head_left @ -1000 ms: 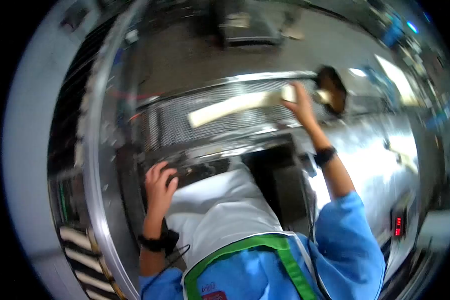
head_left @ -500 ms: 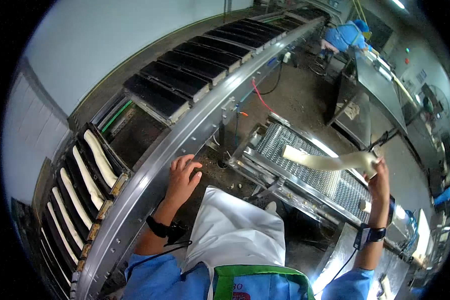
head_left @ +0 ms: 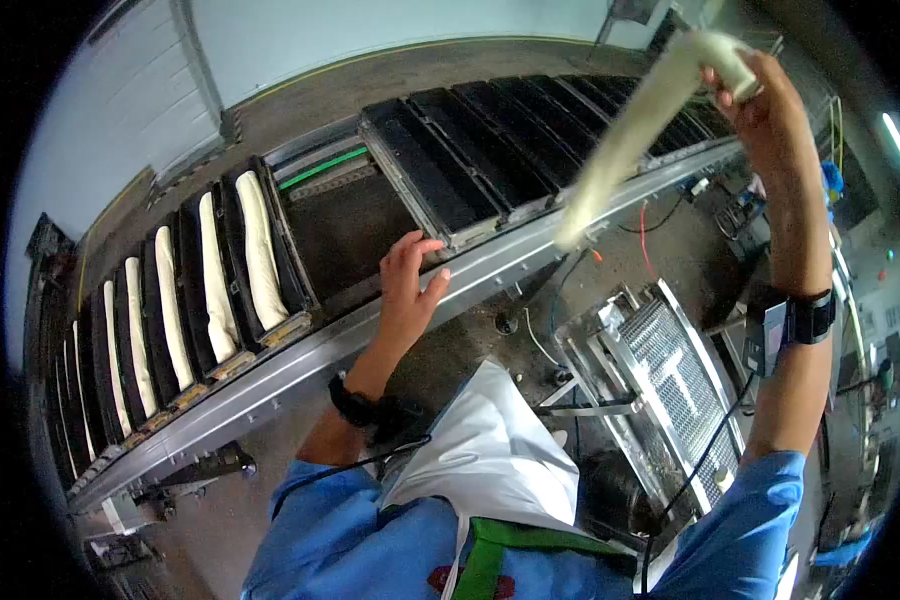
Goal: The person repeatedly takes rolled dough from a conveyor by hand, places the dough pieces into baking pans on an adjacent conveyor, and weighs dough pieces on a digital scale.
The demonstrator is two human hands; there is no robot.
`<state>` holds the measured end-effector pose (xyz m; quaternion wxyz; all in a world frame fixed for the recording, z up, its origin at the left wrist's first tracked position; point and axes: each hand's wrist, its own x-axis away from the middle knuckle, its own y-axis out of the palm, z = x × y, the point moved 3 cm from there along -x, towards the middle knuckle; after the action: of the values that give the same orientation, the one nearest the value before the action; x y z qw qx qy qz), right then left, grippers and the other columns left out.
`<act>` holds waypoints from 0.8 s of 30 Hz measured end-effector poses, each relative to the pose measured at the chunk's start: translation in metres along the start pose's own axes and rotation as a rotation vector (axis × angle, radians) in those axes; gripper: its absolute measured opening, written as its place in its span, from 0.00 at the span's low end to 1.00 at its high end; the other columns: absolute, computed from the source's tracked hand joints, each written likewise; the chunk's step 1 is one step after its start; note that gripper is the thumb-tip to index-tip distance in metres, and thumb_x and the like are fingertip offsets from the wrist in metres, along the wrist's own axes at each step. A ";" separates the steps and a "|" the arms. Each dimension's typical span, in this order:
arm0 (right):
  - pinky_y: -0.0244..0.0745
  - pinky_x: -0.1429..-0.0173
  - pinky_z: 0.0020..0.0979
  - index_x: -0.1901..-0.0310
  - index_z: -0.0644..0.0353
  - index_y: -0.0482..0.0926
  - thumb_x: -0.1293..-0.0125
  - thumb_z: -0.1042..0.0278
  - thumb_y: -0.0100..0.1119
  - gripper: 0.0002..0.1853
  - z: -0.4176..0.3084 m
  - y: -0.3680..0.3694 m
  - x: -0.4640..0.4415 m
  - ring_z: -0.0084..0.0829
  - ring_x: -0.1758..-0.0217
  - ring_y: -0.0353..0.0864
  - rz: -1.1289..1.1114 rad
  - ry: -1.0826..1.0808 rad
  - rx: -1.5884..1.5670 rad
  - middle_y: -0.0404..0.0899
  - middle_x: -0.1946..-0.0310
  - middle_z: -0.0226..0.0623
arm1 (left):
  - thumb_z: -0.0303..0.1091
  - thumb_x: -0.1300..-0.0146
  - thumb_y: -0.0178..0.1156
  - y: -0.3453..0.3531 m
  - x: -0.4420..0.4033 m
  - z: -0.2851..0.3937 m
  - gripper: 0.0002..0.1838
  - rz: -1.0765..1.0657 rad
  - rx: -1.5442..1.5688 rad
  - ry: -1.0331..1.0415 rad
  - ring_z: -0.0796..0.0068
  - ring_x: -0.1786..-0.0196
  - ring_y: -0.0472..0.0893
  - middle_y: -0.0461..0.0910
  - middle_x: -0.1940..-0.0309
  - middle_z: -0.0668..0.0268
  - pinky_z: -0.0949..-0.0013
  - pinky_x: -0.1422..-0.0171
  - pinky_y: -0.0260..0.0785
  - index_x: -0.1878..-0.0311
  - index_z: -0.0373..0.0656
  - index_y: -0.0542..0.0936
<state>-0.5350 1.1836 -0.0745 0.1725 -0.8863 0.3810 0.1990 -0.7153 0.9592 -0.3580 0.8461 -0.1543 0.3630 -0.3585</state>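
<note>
My right hand is raised at the upper right, its fingers closed round one end of a long pale dough strip. The strip hangs down to the left, blurred, over the conveyor rail. My left hand is at the near edge of the rail, fingers apart and holding nothing, close to the corner of a black tray. Left of a gap in the line, several black trays each hold a pale dough strip.
A mesh belt conveyor with metal sides stands at the lower right, a small dough piece at its near end. Black trays without dough continue along the line to the upper right. Cables hang below the rail. A bit of blue clothing shows at the right.
My right hand has lifted the dough strip off the mesh belt and carried it up toward the tray line. The view has turned left. My left hand is now beside the rail, still spread.
</note>
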 end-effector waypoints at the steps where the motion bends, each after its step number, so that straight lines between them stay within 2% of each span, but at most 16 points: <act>1: 0.72 0.65 0.23 0.59 0.67 0.66 0.41 0.65 0.45 0.14 -0.003 0.011 -0.008 0.31 0.64 0.76 -0.018 -0.058 -0.047 0.71 0.62 0.42 | 0.35 0.48 0.52 0.001 -0.002 -0.006 0.16 0.029 0.043 -0.025 0.58 0.43 0.58 0.62 0.50 0.57 0.56 0.42 0.43 0.54 0.45 0.67; 2: 0.72 0.61 0.21 0.55 0.70 0.64 0.41 0.57 0.46 0.22 -0.001 0.024 -0.009 0.28 0.63 0.75 0.017 -0.109 -0.035 0.70 0.62 0.47 | 0.34 0.48 0.52 0.000 -0.005 -0.009 0.16 0.024 0.035 -0.012 0.60 0.43 0.58 0.63 0.51 0.58 0.56 0.42 0.44 0.54 0.46 0.67; 5: 0.73 0.61 0.23 0.55 0.69 0.65 0.41 0.59 0.47 0.20 0.048 0.058 -0.011 0.28 0.60 0.74 -0.104 -0.045 -0.054 0.72 0.64 0.45 | 0.34 0.48 0.52 0.009 -0.012 -0.026 0.16 0.077 0.061 -0.076 0.61 0.44 0.59 0.64 0.52 0.59 0.59 0.42 0.46 0.54 0.45 0.67; 7: 0.73 0.63 0.23 0.57 0.67 0.66 0.42 0.62 0.48 0.17 0.101 0.093 0.001 0.27 0.61 0.74 -0.128 0.190 -0.090 0.72 0.65 0.41 | 0.34 0.48 0.53 0.018 -0.020 -0.046 0.17 0.119 0.110 -0.152 0.61 0.45 0.59 0.64 0.53 0.59 0.61 0.43 0.47 0.54 0.44 0.67; 9: 0.72 0.65 0.23 0.59 0.62 0.68 0.42 0.63 0.49 0.13 0.142 0.128 0.009 0.24 0.63 0.74 -0.722 -0.145 0.718 0.71 0.67 0.36 | 0.34 0.48 0.53 0.030 -0.031 -0.061 0.17 0.151 0.172 -0.216 0.62 0.45 0.59 0.64 0.53 0.60 0.64 0.43 0.49 0.54 0.43 0.67; 10: 0.71 0.66 0.23 0.59 0.60 0.68 0.42 0.62 0.49 0.13 0.173 0.131 0.026 0.23 0.65 0.74 -0.735 -0.105 0.333 0.71 0.67 0.34 | 0.34 0.48 0.53 0.034 -0.036 -0.071 0.17 0.189 0.228 -0.295 0.62 0.45 0.58 0.63 0.52 0.60 0.65 0.43 0.49 0.54 0.43 0.67; 12: 0.70 0.67 0.23 0.60 0.59 0.68 0.42 0.62 0.50 0.12 0.194 0.121 0.050 0.21 0.66 0.74 -0.724 -0.072 -0.052 0.71 0.67 0.32 | 0.33 0.47 0.51 0.040 -0.044 -0.071 0.17 0.239 0.393 -0.471 0.65 0.44 0.55 0.57 0.48 0.58 0.67 0.42 0.49 0.53 0.44 0.67; 14: 0.70 0.66 0.22 0.59 0.58 0.68 0.42 0.62 0.50 0.12 0.219 0.094 0.065 0.20 0.66 0.73 -0.446 0.538 -0.156 0.71 0.67 0.28 | 0.38 0.45 0.49 0.050 -0.048 -0.068 0.18 0.201 0.378 -0.559 0.65 0.42 0.52 0.53 0.47 0.60 0.66 0.40 0.46 0.51 0.45 0.66; 15: 0.69 0.66 0.20 0.60 0.58 0.68 0.42 0.62 0.51 0.12 0.218 0.068 0.071 0.19 0.66 0.73 -0.474 0.444 -0.084 0.70 0.66 0.27 | 0.42 0.44 0.47 0.059 -0.052 -0.067 0.20 0.166 0.370 -0.637 0.64 0.40 0.49 0.48 0.45 0.61 0.64 0.38 0.43 0.49 0.47 0.65; 17: 0.69 0.66 0.20 0.60 0.57 0.69 0.44 0.61 0.53 0.12 0.232 0.014 0.093 0.18 0.66 0.73 -0.432 0.650 0.049 0.69 0.66 0.27 | 0.36 0.47 0.50 0.085 -0.053 -0.082 0.20 0.210 0.089 -0.502 0.62 0.39 0.47 0.46 0.43 0.59 0.62 0.37 0.42 0.49 0.49 0.65; 18: 0.69 0.66 0.20 0.60 0.57 0.69 0.44 0.61 0.53 0.12 0.245 -0.021 0.105 0.18 0.66 0.73 -0.386 0.669 0.056 0.69 0.66 0.27 | 0.31 0.52 0.53 0.090 -0.055 -0.085 0.22 0.269 -0.080 -0.515 0.61 0.41 0.50 0.49 0.45 0.59 0.63 0.38 0.45 0.51 0.49 0.67; 19: 0.69 0.64 0.23 0.60 0.57 0.69 0.45 0.62 0.54 0.13 0.263 -0.061 0.127 0.22 0.64 0.73 -0.430 0.668 0.239 0.70 0.65 0.30 | 0.27 0.58 0.54 0.089 -0.062 -0.087 0.24 0.125 -0.248 -0.447 0.60 0.44 0.54 0.57 0.49 0.60 0.64 0.40 0.47 0.52 0.47 0.69; 20: 0.70 0.62 0.26 0.60 0.56 0.69 0.47 0.62 0.55 0.14 0.280 -0.101 0.160 0.26 0.63 0.73 -0.454 0.691 0.423 0.70 0.64 0.32 | 0.24 0.61 0.54 0.099 -0.059 -0.078 0.25 0.278 -0.132 -0.390 0.62 0.47 0.58 0.64 0.56 0.61 0.66 0.40 0.47 0.53 0.45 0.71; 22: 0.67 0.54 0.34 0.56 0.57 0.68 0.50 0.64 0.57 0.18 0.321 -0.182 0.222 0.38 0.57 0.71 -0.477 0.624 1.004 0.69 0.59 0.40 | 0.22 0.59 0.52 0.109 -0.078 -0.048 0.22 0.077 -0.256 -0.383 0.66 0.54 0.67 0.68 0.59 0.61 0.67 0.49 0.59 0.55 0.41 0.72; 23: 0.62 0.49 0.40 0.53 0.58 0.66 0.51 0.65 0.57 0.22 0.316 -0.214 0.253 0.45 0.52 0.66 -0.396 0.753 0.948 0.65 0.54 0.47 | 0.21 0.56 0.50 0.119 -0.087 -0.030 0.19 0.041 -0.217 -0.425 0.69 0.57 0.70 0.70 0.59 0.61 0.68 0.55 0.64 0.56 0.40 0.73; 24: 0.63 0.49 0.40 0.52 0.57 0.65 0.52 0.65 0.57 0.24 0.321 -0.240 0.280 0.45 0.52 0.66 -0.359 0.867 1.060 0.64 0.54 0.47 | 0.21 0.55 0.49 0.124 -0.085 -0.068 0.19 0.077 0.073 -0.310 0.69 0.59 0.71 0.72 0.62 0.62 0.67 0.54 0.64 0.56 0.40 0.74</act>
<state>-0.2510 1.3168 -0.4498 0.4438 -0.7313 0.3088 -0.4158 -0.7439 1.1066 -0.4263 0.9102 -0.1629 0.2207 -0.3104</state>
